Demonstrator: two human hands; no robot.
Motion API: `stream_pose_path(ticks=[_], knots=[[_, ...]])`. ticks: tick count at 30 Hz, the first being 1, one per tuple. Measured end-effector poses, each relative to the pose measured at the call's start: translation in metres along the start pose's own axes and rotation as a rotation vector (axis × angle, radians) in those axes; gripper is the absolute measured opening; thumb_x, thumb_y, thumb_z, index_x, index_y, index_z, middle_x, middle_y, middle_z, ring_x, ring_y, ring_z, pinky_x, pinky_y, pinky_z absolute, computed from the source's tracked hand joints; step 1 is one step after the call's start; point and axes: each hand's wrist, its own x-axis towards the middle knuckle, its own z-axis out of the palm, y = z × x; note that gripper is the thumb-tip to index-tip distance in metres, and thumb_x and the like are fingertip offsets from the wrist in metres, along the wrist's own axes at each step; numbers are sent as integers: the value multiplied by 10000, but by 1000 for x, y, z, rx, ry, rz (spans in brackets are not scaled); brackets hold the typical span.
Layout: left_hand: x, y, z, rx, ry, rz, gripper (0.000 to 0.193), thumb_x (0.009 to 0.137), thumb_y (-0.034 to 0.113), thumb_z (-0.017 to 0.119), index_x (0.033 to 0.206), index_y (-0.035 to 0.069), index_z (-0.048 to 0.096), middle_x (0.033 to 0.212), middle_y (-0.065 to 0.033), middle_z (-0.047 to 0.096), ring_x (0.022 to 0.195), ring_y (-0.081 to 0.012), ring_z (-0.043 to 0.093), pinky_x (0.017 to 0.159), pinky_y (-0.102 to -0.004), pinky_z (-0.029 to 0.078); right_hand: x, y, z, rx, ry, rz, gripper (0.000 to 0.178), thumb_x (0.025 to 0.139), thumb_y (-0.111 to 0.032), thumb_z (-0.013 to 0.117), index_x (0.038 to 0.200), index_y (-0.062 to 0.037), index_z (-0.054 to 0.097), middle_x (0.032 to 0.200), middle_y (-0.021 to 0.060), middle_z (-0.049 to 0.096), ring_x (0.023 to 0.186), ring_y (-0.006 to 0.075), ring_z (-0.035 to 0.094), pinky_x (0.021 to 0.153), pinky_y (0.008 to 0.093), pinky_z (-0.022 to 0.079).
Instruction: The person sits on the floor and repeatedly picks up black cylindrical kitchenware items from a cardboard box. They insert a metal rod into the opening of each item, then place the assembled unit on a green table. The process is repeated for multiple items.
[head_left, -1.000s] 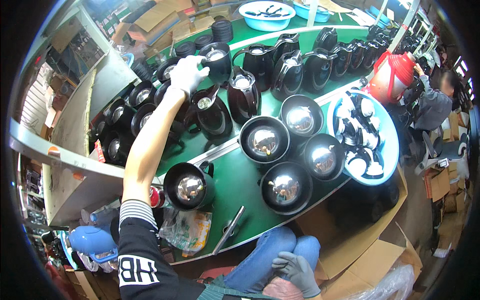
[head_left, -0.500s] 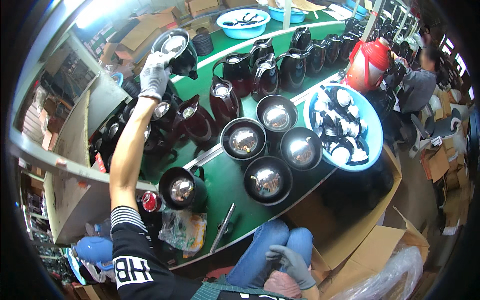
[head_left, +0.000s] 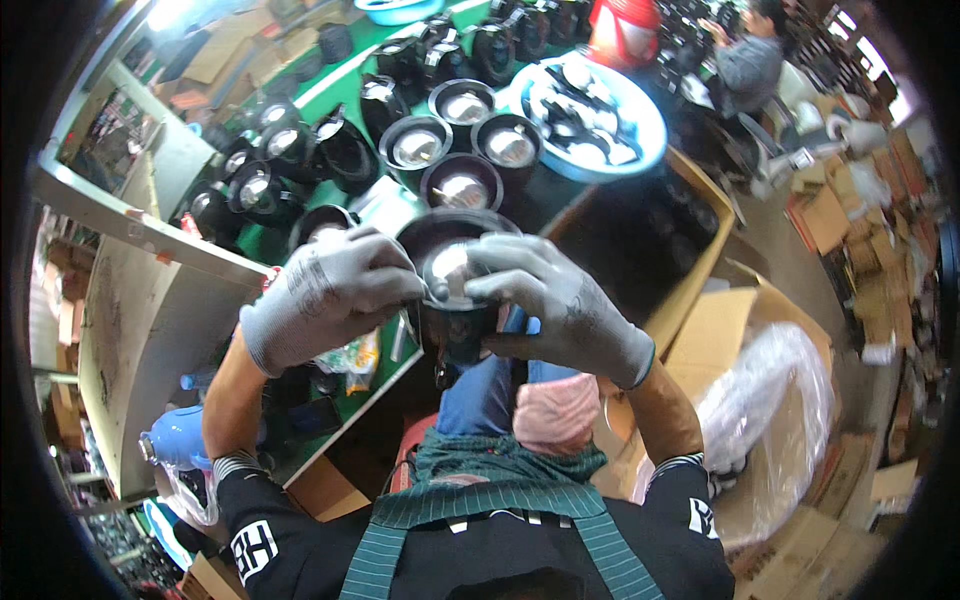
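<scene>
A dark thermos jug (head_left: 455,330) with a wide round rim is held just above my lap, its shiny domed metal part showing in the opening. My left hand (head_left: 335,300), in a grey glove, closes on the jug's left side with fingertips over the rim near the dome. On the right side my gloved right hand (head_left: 570,305) grips the jug, fingers reaching into the opening beside the dome and thumb lower on the body. Whether a small part is pinched between the fingertips, I cannot tell. Beyond it, several similar jugs (head_left: 462,185) stand with their domes showing.
A light blue basin (head_left: 650,125) holds black and white parts at the right of the green table (head_left: 375,400). More dark jugs (head_left: 345,150) stand at the left. An opened carton (head_left: 685,240) and clear plastic (head_left: 770,400) lie right of me. A person (head_left: 750,65) sits farther off.
My left hand has come from the far left of the table to in front of me, with a jug. My right hand has risen from my lap onto it. The view has tilted downward.
</scene>
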Motion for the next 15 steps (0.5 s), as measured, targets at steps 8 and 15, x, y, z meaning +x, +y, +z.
stream_pose_path(ticks=[8,15], knots=[[-48,20,161,-290,167,-244,768,789,-56,795,1521,26,578,1511,-219,606,1417,-405,588,1178,-479,493,-187,-75,19,510,696,800,433,778,-29,962,1139,23,727,1544,222,626,1410,269,619,1142,391,521],[-9,45,246,-784,228,-513,472,951,72,735,1401,-54,671,1286,-156,764,1157,-204,724,1082,-341,516,-222,-82,28,705,796,993,751,872,-113,924,1523,50,587,1487,169,671,1270,139,655,1089,303,528]])
